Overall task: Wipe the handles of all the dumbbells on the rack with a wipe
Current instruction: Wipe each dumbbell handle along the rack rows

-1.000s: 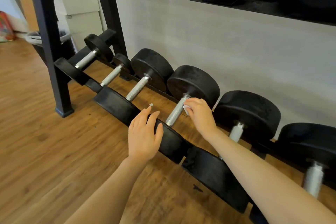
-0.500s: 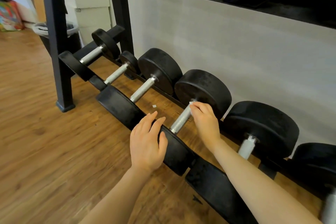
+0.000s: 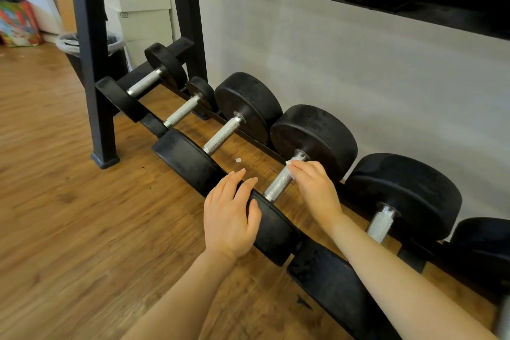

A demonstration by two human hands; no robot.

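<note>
Rack [image 3: 91, 69]: black frame on a wood floor; I work its lowest tier, and the shelf above carries larger weights.
Dumbbell in hand [image 3: 278, 185]: fourth from the tier's left end, lying across the two rails; near head toward me, far head toward the wall.
Handle [image 3: 277, 186]: knurled steel, bare along its near half, covered by my hand at its far end.
Wipe [image 3: 289, 163]: small and white, only a corner showing at my fingertips, pressed to the handle just short of the far head.
My right hand [image 3: 314, 188]: fingers curled over the handle's far end, pinching the wipe against the metal.
My left hand [image 3: 230, 218]: fingers straight and slightly spread, flat on the near head to steady it.
Other dumbbells [image 3: 220, 135]: three to the left and at least two to the right, handles exposed; I cannot tell which are done.
Scrap [image 3: 238, 160]: tiny white fleck on the floor under the tier, possibly shed wipe.
Risk, tearing: I judge the knurling could shred so small a wipe and leave more bits.
Risk, rolling: if my left hand eases, the dumbbell could turn under the stroke.
Risk, coverage: the underside could get missed without rotating the handle.
</note>
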